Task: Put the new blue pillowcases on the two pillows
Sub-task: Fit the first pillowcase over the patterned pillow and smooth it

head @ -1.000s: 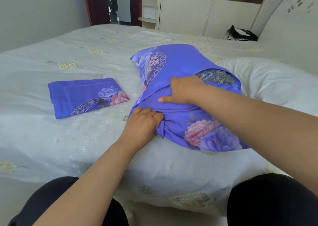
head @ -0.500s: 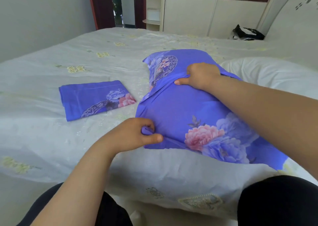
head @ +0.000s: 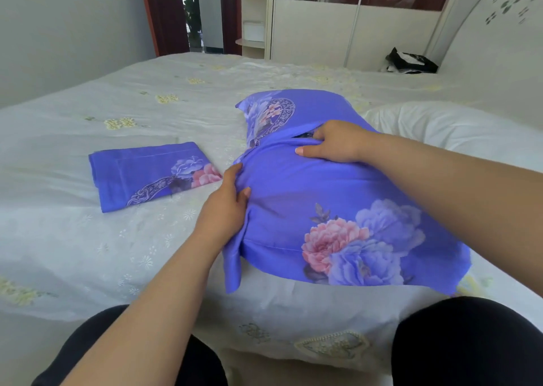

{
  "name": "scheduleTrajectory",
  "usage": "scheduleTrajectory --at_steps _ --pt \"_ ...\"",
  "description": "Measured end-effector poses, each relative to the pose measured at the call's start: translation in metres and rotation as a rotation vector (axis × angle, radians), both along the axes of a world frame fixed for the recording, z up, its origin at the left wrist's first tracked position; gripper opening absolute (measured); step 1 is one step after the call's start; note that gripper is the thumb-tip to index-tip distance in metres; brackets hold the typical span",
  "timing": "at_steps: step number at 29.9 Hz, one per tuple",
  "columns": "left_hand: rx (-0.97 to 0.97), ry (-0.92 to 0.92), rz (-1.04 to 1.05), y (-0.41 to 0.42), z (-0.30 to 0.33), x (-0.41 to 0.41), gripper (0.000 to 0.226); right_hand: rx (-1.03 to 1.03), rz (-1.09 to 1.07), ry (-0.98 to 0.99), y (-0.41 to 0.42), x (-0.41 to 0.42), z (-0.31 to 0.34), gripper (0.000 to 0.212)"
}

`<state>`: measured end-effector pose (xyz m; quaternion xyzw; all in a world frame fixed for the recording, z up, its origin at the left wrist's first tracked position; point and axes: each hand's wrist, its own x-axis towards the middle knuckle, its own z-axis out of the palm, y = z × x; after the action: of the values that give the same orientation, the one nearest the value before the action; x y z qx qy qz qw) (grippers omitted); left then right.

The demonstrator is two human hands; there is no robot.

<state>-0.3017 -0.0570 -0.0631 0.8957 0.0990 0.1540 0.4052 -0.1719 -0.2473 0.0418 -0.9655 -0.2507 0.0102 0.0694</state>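
Bedroom with a bed under a pale embroidered cover, seen from its near edge. Pillow in a blue floral pillowcase lies near that edge, right of centre. Left hand grips the case's left side, thumb on top and fingers curled into the bunched cloth. Right hand pinches the overlapping flap at the case's opening, thumb flat on the fabric, fingers tucked into the slit. Folded pillowcase lies flat to the left, apart. White pillow rests just behind, toward the right edge.
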Motion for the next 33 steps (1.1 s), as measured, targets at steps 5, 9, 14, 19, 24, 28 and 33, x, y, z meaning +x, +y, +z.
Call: scheduleTrajectory --at_steps 5,9,14,19,24,28,33 --pt "0.059 0.171 -0.127 0.047 0.000 0.006 0.031 -0.161 -0.110 0.445 -0.072 0.000 0.041 0.047" --pt "0.043 0.265 -0.197 0.062 -0.008 0.012 0.024 -0.056 -0.145 0.231 -0.097 0.009 0.048 0.036" --pt "0.219 0.257 -0.060 0.060 -0.009 0.026 0.040 -0.135 -0.096 -0.554 -0.052 0.004 -0.002 0.043" --pt "0.328 -0.325 -0.027 0.016 0.034 0.029 0.045 -0.157 -0.063 -0.595 -0.059 0.006 0.004 0.042" --pt "0.593 -0.212 -0.321 -0.057 0.080 0.074 0.044 -0.037 0.009 -0.468 -0.069 -0.008 -0.002 0.037" --pt "0.572 -0.135 -0.501 -0.077 0.097 0.108 0.031 0.189 0.046 -0.273 -0.087 -0.008 -0.003 0.027" --pt "0.734 -0.124 -0.490 -0.103 0.101 0.138 0.008 0.481 0.008 0.099 -0.109 -0.004 -0.004 0.027"
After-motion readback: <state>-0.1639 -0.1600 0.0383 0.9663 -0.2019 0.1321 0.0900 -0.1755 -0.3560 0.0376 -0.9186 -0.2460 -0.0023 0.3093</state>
